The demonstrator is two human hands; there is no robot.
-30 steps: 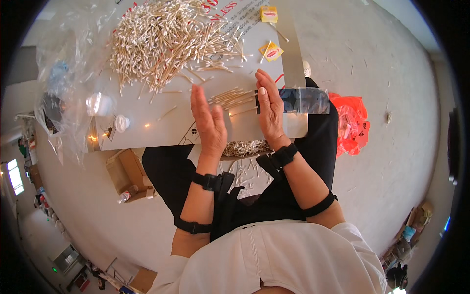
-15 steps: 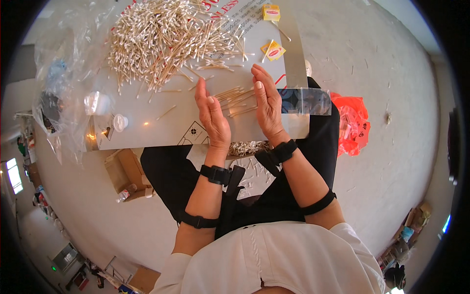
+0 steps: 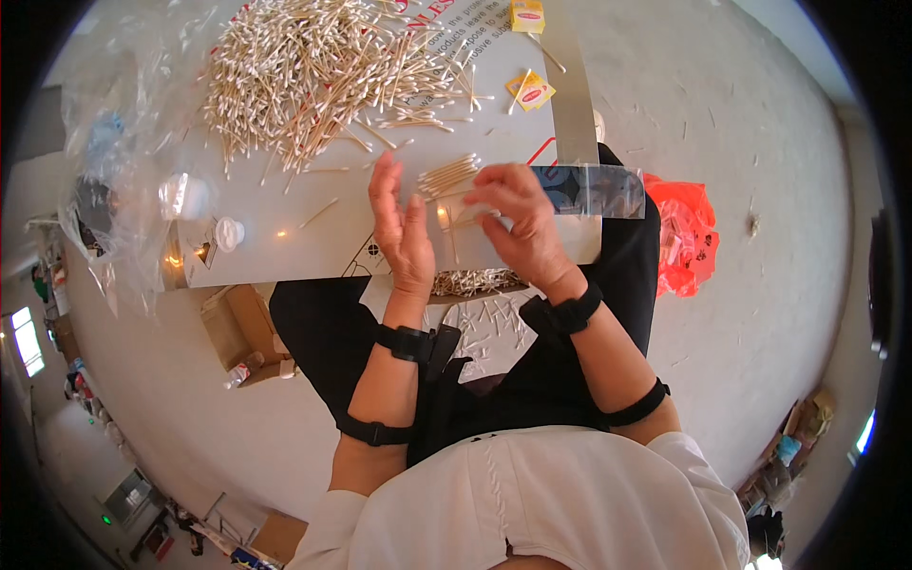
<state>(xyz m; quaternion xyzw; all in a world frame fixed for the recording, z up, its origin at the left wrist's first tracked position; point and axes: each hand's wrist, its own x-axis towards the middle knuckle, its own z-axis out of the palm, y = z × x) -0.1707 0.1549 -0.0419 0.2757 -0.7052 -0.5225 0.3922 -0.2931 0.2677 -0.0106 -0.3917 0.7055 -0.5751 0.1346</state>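
Note:
A neat little row of cotton swabs [image 3: 448, 176] lies on the grey sheet-covered table [image 3: 313, 249] between my hands. My left hand [image 3: 405, 233] stands on edge to the left of the row, open, with the thumb apart and nothing in it. Over the right side, my right hand [image 3: 524, 228] has bent fingers, blurred by motion; whether they pinch anything cannot be made out. A few stray swabs lie by its thumb and fingertips, below the row. Beyond both hands spreads a big heap of cotton swabs [image 3: 294, 85].
Two small yellow boxes [image 3: 528, 16] sit at the far right, with loose swabs beside them. A clear strip [image 3: 608, 193] overhangs the right edge. At left are a small white cup [image 3: 229, 234] and a clear plastic bag [image 3: 119, 180]. A red bag [image 3: 679, 233] and a cardboard box [image 3: 242, 332] stand lower down.
Both hands were upright with the swabs between them. The right hand has turned inward and curled its fingers over the lower swabs; the left hand has shifted slightly left, away from the row.

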